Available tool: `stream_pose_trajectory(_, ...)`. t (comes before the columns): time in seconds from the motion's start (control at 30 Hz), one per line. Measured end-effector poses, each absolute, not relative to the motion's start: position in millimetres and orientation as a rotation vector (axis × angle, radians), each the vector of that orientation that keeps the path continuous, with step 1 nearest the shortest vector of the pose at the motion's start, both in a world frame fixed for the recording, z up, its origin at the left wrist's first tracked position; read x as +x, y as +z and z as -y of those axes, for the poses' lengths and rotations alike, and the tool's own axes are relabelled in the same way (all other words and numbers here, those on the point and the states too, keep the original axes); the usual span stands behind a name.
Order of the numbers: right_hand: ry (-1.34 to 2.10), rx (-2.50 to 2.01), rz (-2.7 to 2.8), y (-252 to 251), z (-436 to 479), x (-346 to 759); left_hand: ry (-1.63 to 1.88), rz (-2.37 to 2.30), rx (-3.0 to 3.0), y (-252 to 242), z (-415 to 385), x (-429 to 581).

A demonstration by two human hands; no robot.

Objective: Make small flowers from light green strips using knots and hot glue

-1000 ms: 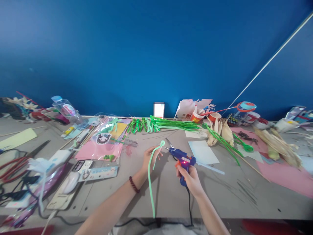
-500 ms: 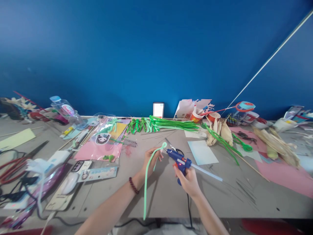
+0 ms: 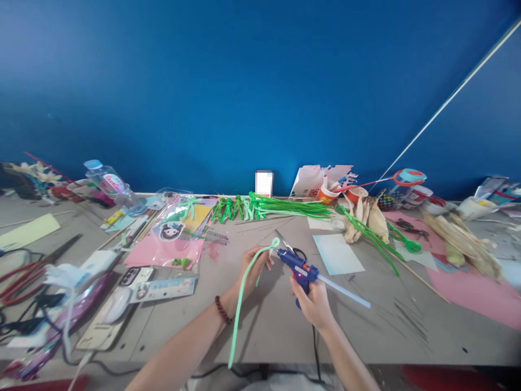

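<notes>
1. Since a second ago, the blue plastic hot glue gun (image 3: 299, 267) has tilted so its nozzle meets the looped tip of the long light-green pipe cleaner (image 3: 244, 296) at frame centre.
2. Left hand (image 3: 250, 266): fingers clamped on the pipe cleaner below its loop.
3. Right hand (image 3: 311, 301): fingers wrapped round the gun's grip.
4. Steel scissors (image 3: 287, 244) lie just behind on the grey table (image 3: 386, 326).

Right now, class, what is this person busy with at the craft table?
The left hand holds up a light green pipe cleaner with a small loop at its top. The right hand grips a blue glue gun, its nozzle right at that loop. Scissors lie just behind on the table, and more green pipe cleaners lie by the wall.
</notes>
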State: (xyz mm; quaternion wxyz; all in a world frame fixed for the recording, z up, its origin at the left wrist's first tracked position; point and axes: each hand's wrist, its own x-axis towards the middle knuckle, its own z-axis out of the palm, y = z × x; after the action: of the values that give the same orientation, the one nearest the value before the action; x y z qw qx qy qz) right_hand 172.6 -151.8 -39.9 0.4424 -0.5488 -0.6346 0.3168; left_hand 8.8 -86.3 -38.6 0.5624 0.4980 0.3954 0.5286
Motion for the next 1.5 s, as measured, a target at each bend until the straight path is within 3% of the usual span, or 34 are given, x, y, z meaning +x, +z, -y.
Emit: stream_pose_trajectory(1.5,0.662,-1.373,1.541,-41.2,154.1,172.8,1.227,-0.972,1.094,-37.5,85.9,11.6)
